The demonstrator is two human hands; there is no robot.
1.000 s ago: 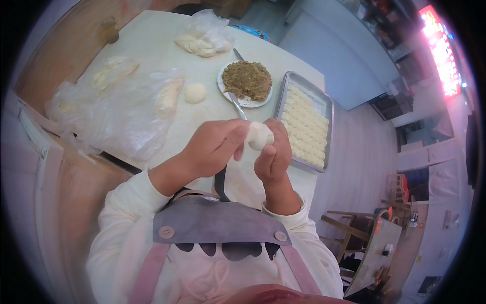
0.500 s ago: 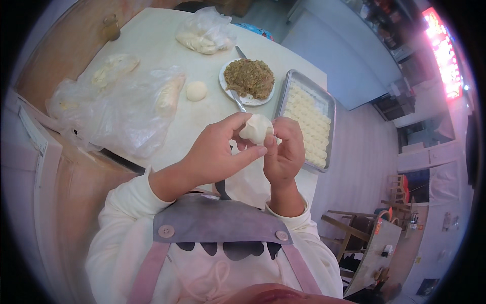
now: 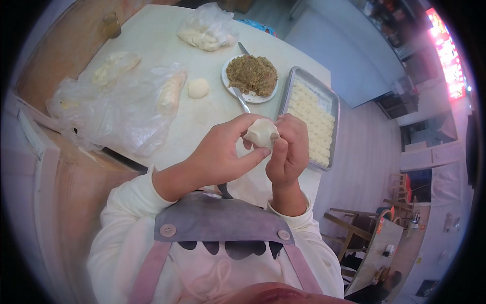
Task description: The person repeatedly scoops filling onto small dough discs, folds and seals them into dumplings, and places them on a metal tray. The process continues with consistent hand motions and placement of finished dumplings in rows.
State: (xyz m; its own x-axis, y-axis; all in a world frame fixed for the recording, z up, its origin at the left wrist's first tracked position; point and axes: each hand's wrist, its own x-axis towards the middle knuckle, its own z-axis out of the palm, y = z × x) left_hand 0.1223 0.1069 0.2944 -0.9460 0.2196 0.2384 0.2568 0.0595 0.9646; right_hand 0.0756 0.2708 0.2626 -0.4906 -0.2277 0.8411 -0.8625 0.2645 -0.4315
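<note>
Between my two hands, above the near side of the table, is a pale dough dumpling (image 3: pixel 260 133) with gathered edges. My left hand (image 3: pixel 215 154) cups it from the left, thumb along its near side. The fingers of my right hand (image 3: pixel 288 154) pinch its right edge; what lies inside the dough is hidden. Just beyond stands a white plate (image 3: pixel 259 99) heaped with brownish-green filling (image 3: pixel 251 75). A metal utensil (image 3: pixel 242 100) rests on its near rim, handle toward me. One round dough disc (image 3: pixel 198 88) lies left of the plate.
To the right, a metal tray (image 3: pixel 336 119) holds rows of small pale dumplings (image 3: pixel 310 119). A large clear plastic bag (image 3: pixel 147 109) with dough spreads over the left of the table (image 3: pixel 152 35). Another bag (image 3: pixel 208 28) sits at the back. A glass jar (image 3: pixel 112 26) stands far left.
My right fingers have shifted along the dumpling's edge, and its top looks more gathered. Both hands have moved slightly to the right in the picture, as has the whole table.
</note>
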